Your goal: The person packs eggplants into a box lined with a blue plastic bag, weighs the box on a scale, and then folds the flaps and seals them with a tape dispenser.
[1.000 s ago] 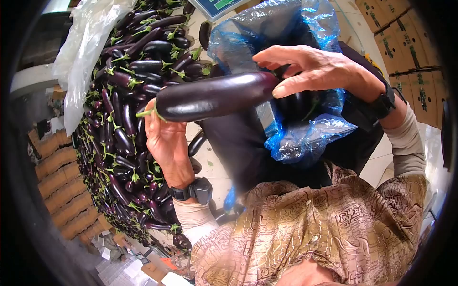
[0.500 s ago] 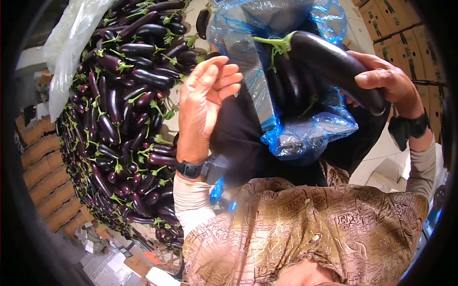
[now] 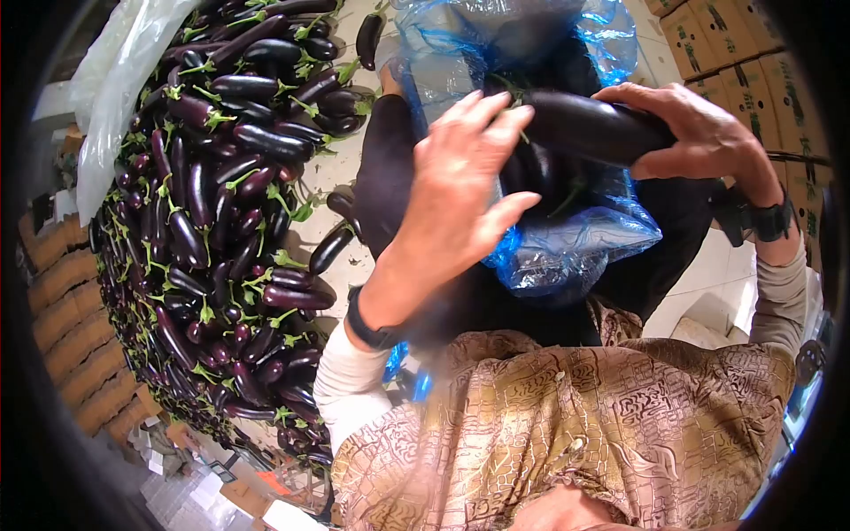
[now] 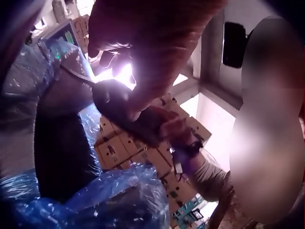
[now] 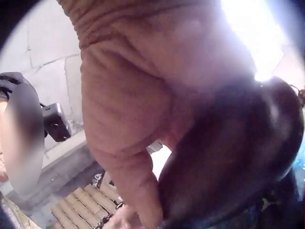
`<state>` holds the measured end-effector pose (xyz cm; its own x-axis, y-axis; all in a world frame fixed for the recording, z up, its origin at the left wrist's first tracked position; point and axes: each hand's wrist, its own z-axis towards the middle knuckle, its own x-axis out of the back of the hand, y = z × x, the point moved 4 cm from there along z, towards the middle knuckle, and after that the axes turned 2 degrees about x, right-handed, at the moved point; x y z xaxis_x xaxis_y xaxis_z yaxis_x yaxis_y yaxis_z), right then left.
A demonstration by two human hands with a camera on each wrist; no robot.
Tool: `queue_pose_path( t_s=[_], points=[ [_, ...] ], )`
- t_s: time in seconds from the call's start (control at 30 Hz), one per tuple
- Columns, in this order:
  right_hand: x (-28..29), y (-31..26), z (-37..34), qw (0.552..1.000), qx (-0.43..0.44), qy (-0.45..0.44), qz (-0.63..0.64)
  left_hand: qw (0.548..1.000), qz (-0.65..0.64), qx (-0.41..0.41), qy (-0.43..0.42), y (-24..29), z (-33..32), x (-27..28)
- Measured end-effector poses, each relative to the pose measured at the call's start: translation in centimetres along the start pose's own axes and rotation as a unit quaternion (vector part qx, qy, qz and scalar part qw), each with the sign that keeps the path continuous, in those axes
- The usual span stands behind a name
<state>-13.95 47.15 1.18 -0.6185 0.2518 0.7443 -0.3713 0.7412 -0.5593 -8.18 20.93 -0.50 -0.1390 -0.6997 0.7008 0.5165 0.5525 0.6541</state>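
Note:
The right hand (image 3: 704,137) grips the blunt end of a large dark eggplant (image 3: 598,126), thumb on one side and fingers on the other. That eggplant lies across above a box lined with blue plastic (image 3: 580,252), where more eggplants (image 3: 540,173) rest. At the eggplant's stem end is the left hand (image 3: 460,181), back up, fingers extended and thumb spread; whether it touches the eggplant is unclear. In the left wrist view the left hand (image 4: 147,43) is beside the eggplant (image 4: 128,107). Up close in the right wrist view, the right hand (image 5: 128,95) holds the eggplant (image 5: 233,148).
A large heap of eggplants (image 3: 199,190) covers the floor at the left, with a clear plastic sheet (image 3: 115,106) by it. Single eggplants (image 3: 330,248) lie near the person's leg. Cartons (image 3: 735,44) are stacked at the upper right, with brown stacks (image 3: 75,310) at far left.
The left hand let go of the eggplant's stem end, drew away, then moved right over the box. The right hand took the eggplant, swung it right and has since levelled it.

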Motion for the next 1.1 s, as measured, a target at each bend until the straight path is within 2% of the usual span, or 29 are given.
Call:
queue_pose_path(
  t_s=[0.03, 0.07, 0.1, 0.13, 0.17, 0.2, 0.23, 0.27, 0.3, 0.33, 0.37, 0.4, 0.43, 0.47, 0.5, 0.57, 0.6, 0.63, 0.67, 0.7, 0.73, 0.77, 0.83, 0.87, 0.9, 0.97, 1.0, 1.07, 1.1],
  points=[
    [1.1, -0.9, -0.7, 0.997, 0.054, 0.024, -0.05, 1.0, 0.012, -0.029, -0.005, 0.8, 1.0, -1.0],
    [2.0, -1.9, -1.1, 0.997, 0.053, 0.021, -0.053, 0.998, 0.005, -0.055, -0.004, 1.1, 2.0, -2.0],
    [2.8, -3.0, -1.3, 1.0, 0.02, -0.017, -0.002, 0.996, -0.002, -0.084, 0.026, 1.8, 3.0, -2.7],
    [3.1, -3.4, -1.5, 0.997, -0.014, -0.053, 0.049, 0.997, 0.0, -0.083, 0.008, 1.8, 3.8, -3.5],
    [3.1, -3.2, -1.6, 0.998, -0.017, -0.049, 0.046, 0.996, 0.002, -0.084, -0.011, 1.9, 4.3, -4.1],
    [3.5, -3.2, -1.7, 0.995, 0.048, 0.046, -0.07, 0.996, 0.0, -0.088, -0.011, 1.9, 4.4, -4.4],
    [3.8, -3.4, -1.9, 0.966, 0.111, 0.139, -0.186, 0.997, -0.058, -0.041, 0.01, 1.3, 4.2, -4.5],
    [4.2, -3.6, -1.9, 0.928, 0.126, 0.25, -0.247, 0.993, -0.115, 0.004, 0.031, 0.6, 4.2, -4.7],
    [3.6, -3.1, -2.0, 0.927, 0.122, 0.253, -0.248, 0.989, -0.136, 0.044, 0.041, 0.0, 3.6, -4.7],
    [3.3, -2.2, -2.2, 0.929, 0.067, 0.316, -0.183, 0.943, -0.286, 0.168, 0.009, -0.5, 2.7, -5.0],
    [3.0, -1.4, -2.5, 0.92, 0.014, 0.374, -0.116, 0.86, -0.423, 0.285, -0.022, -0.8, 1.7, -5.5],
    [1.7, -1.0, -1.9, 0.952, -0.029, 0.293, 0.087, 0.86, -0.422, 0.286, -0.021, -0.3, 1.2, -5.2],
    [0.0, -1.0, -0.9, 0.937, -0.016, 0.202, 0.284, 0.819, -0.473, 0.324, -0.023, 0.1, 0.5, -5.0],
    [-1.4, -1.0, -0.3, 0.905, -0.055, 0.158, 0.391, 0.774, -0.522, 0.358, -0.024, 0.2, 0.0, -5.0],
    [-2.9, -1.1, 0.2, 0.86, -0.094, 0.111, 0.489, 0.775, -0.519, 0.358, -0.022, 0.3, -0.1, -5.2],
    [-5.0, -1.4, 1.6, 0.828, 0.036, 0.161, 0.536, 0.74, -0.575, 0.348, -0.005, 0.8, 0.1, -6.9],
    [-5.0, -2.1, 1.8, 0.872, 0.146, 0.198, 0.424, 0.754, -0.562, 0.342, -0.004, 0.8, 0.1, -7.4],
    [-4.9, -2.1, 2.5, 0.871, 0.146, 0.199, 0.424, 0.754, -0.561, 0.341, -0.005, 1.1, 0.1, -8.2],
    [-5.1, -1.3, 3.8, 0.823, 0.053, 0.177, 0.537, 0.739, -0.587, 0.329, 0.026, 1.5, 0.0, -8.8],
    [-5.7, -0.8, 4.5, 0.756, -0.041, 0.15, 0.636, 0.722, -0.613, 0.317, 0.058, 1.8, -0.2, -9.1],
    [-5.0, -1.8, 4.1, 0.757, -0.04, 0.152, 0.634, 0.693, -0.634, 0.341, 0.034, 2.5, -0.8, -9.2],
    [-5.1, -0.9, 4.8, 0.758, -0.041, 0.15, 0.634, 0.689, -0.642, 0.336, 0.002, 2.9, -1.8, -9.7],
    [-6.0, 1.4, 6.5, 0.725, -0.08, 0.043, 0.683, 0.795, -0.509, 0.315, -0.1, 4.0, -3.3, -9.4],
    [-6.0, 1.9, 6.2, 0.746, -0.066, 0.057, 0.66, 0.874, -0.38, 0.258, -0.157, 4.7, -3.4, -8.4],
    [-6.1, 2.3, 6.6, 0.747, -0.068, 0.053, 0.66, 0.982, -0.162, 0.049, -0.079, 5.7, -3.4, -7.5],
    [-6.9, 3.7, 7.5, 0.774, -0.158, 0.038, 0.612, 0.982, -0.099, -0.022, -0.161, 6.9, -4.4, -8.3],
    [-6.6, 3.1, 7.7, 0.775, -0.158, 0.036, 0.611, 0.982, -0.099, -0.02, -0.159, 6.9, -4.4, -8.6],
    [-5.8, 1.4, 8.0, 0.87, -0.112, -0.003, 0.479, 0.988, -0.05, -0.06, -0.134, 7.2, -4.4, -9.2],
    [-8.1, 3.3, 8.8, 0.871, -0.112, -0.006, 0.478, 0.988, -0.05, -0.057, -0.132, 7.1, -4.4, -9.3]
  ],
)
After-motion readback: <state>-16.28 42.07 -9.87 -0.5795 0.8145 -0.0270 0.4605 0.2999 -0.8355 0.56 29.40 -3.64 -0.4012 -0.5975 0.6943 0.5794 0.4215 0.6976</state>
